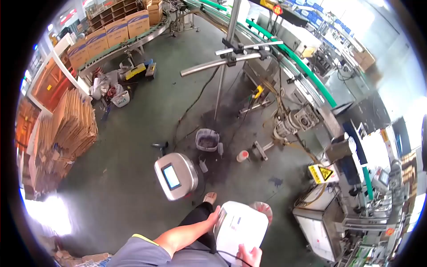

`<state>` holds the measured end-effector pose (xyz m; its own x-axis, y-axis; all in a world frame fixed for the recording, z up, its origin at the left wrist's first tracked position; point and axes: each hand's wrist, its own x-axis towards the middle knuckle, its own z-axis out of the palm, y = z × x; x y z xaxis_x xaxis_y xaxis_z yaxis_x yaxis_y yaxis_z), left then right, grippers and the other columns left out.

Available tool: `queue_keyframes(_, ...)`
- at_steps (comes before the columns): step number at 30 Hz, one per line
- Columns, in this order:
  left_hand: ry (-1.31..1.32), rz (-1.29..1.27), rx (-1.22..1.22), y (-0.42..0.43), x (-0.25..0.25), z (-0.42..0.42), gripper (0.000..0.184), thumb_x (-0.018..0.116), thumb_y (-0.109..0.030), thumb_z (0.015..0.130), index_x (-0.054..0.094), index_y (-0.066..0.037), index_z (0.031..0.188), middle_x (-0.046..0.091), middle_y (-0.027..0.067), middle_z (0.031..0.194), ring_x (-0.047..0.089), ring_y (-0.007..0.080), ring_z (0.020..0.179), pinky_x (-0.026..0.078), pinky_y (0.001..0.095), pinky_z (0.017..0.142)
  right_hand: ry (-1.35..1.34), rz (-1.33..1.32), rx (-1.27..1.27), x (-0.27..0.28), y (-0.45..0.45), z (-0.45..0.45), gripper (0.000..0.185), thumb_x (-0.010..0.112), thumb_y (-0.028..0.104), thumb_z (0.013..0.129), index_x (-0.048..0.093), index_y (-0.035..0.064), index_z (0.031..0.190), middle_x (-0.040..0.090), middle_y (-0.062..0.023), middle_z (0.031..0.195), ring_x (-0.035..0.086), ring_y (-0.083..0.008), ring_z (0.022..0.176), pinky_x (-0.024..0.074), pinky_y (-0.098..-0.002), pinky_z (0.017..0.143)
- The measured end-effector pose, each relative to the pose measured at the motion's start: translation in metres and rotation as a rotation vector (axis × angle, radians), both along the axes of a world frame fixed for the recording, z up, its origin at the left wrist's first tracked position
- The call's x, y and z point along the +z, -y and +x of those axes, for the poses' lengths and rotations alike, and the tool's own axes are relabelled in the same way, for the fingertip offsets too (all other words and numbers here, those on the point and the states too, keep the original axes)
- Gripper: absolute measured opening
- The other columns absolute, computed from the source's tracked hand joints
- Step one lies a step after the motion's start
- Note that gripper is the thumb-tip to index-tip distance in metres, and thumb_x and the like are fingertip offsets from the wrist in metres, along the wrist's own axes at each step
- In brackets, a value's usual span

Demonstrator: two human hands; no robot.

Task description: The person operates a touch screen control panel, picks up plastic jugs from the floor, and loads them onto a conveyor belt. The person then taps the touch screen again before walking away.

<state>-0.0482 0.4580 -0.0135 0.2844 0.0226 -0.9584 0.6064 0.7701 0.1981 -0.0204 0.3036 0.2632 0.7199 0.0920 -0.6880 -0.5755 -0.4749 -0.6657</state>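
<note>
At bottom centre, our left hand point(214, 217) grasps the left edge of a white, round-cornered, box-shaped casing point(242, 223); at its lower end our right hand point(250, 255) curls beside a black cable point(227, 253) — gripping what, we cannot tell. We judge the casing stiff, slippery, moderately heavy — best held by opposite sides.
</note>
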Motion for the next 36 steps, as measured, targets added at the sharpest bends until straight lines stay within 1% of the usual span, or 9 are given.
queue_keyframes(2, 0.278, -0.046, 0.243, -0.011, -0.119, 0.045, 0.080, 0.049, -0.070, 0.101, 0.061, -0.002, 0.140, 0.066, 0.0151, 0.134, 0.064, 0.0277, 0.120, 0.050, 0.0418, 0.104, 0.036, 0.034, 0.162, -0.002, -0.013, 0.058, 0.024, 0.070, 0.020, 0.095, 0.071, -0.0030, 0.089, 0.064, -0.0032, 0.068, 0.057, -0.0121, 0.058, 0.0445, -0.0309, 0.052)
queue_keyframes(5, 0.615, -0.227, 0.511, -0.045, -0.029, 0.127, 0.076, 0.043, -0.065, 0.105, 0.055, -0.002, 0.145, 0.065, 0.0129, 0.136, 0.063, 0.0285, 0.122, 0.051, 0.0405, 0.105, 0.099, 0.183, 0.215, 0.058, -0.044, 0.140, 0.020, 0.069, 0.015, 0.097, 0.070, -0.0027, 0.087, 0.066, -0.0010, 0.066, 0.062, -0.0098, 0.062, 0.0479, -0.0271, 0.059)
queue_keyframes(10, 0.962, 0.596, 0.325, -0.091, 0.207, 0.252, 0.070, 0.033, -0.053, 0.111, 0.036, 0.000, 0.157, 0.048, 0.0136, 0.151, 0.049, 0.0233, 0.138, 0.039, 0.0362, 0.115, 0.189, 0.316, 0.370, 0.137, -0.077, 0.287, 0.023, 0.067, 0.017, 0.099, 0.067, -0.0003, 0.084, 0.066, -0.0029, 0.067, 0.063, -0.0099, 0.062, 0.0475, -0.0270, 0.059)
queue_keyframes(11, 1.044, 0.835, 0.294, -0.086, 0.229, 0.270, 0.069, 0.031, -0.050, 0.112, 0.032, 0.001, 0.159, 0.041, 0.0145, 0.157, 0.041, 0.0222, 0.145, 0.033, 0.0355, 0.120, 0.196, 0.339, 0.395, 0.153, -0.079, 0.315, 0.024, 0.067, 0.017, 0.099, 0.067, -0.0003, 0.083, 0.066, -0.0034, 0.067, 0.063, -0.0108, 0.062, 0.0478, -0.0274, 0.058)
queue_keyframes(12, 1.017, 0.664, 0.450, -0.067, 0.240, 0.290, 0.069, 0.027, -0.049, 0.114, 0.018, -0.004, 0.166, 0.031, 0.0118, 0.167, 0.027, 0.0238, 0.155, 0.021, 0.0376, 0.127, 0.264, 0.330, 0.453, 0.173, -0.081, 0.342, 0.023, 0.066, 0.016, 0.100, 0.066, -0.0012, 0.084, 0.066, -0.0039, 0.066, 0.063, -0.0119, 0.060, 0.0478, -0.0275, 0.056)
queue_keyframes(20, 1.042, 1.575, 0.381, 0.005, 0.292, 0.536, 0.091, 0.051, -0.052, 0.103, 0.011, 0.001, 0.166, 0.011, 0.0220, 0.173, 0.008, 0.0373, 0.161, 0.007, 0.0483, 0.129, 0.712, 0.372, 0.573, 0.230, 0.009, 0.605, 0.032, 0.067, 0.020, 0.097, 0.067, -0.0083, 0.113, 0.063, -0.0103, 0.077, 0.059, -0.0173, 0.062, 0.0473, -0.0312, 0.055)
queue_keyframes(28, 0.871, 1.075, 0.125, 0.148, 0.359, 0.703, 0.088, 0.044, -0.048, 0.110, 0.000, 0.006, 0.164, 0.001, 0.0265, 0.172, 0.002, 0.0365, 0.161, 0.006, 0.0421, 0.130, 0.583, 0.148, 0.648, 0.251, 0.064, 0.847, 0.040, 0.067, 0.018, 0.098, 0.065, -0.0079, 0.128, 0.067, -0.0107, 0.090, 0.061, -0.0181, 0.074, 0.0511, -0.0312, 0.067)
queue_keyframes(32, 1.041, 0.751, -0.053, 0.183, 0.362, 0.739, 0.105, 0.056, -0.052, 0.105, -0.011, 0.006, 0.162, -0.008, 0.0259, 0.172, -0.002, 0.0364, 0.161, 0.008, 0.0401, 0.130, 0.869, 0.159, 0.702, 0.217, 0.076, 0.884, 0.031, 0.065, 0.020, 0.099, 0.067, -0.0068, 0.114, 0.061, -0.0065, 0.075, 0.061, -0.0163, 0.067, 0.0452, -0.0284, 0.058)
queue_keyframes(36, 1.173, 0.368, 0.011, 0.175, 0.339, 0.800, 0.109, 0.057, -0.047, 0.106, -0.022, 0.008, 0.157, -0.005, 0.0309, 0.170, 0.010, 0.0392, 0.159, 0.018, 0.0425, 0.128, 0.576, 0.217, 0.495, 0.191, 0.073, 0.941, 0.013, 0.065, 0.007, 0.090, 0.066, -0.0060, 0.092, 0.062, -0.0058, 0.067, 0.054, -0.0123, 0.050, 0.0411, -0.0252, 0.052)
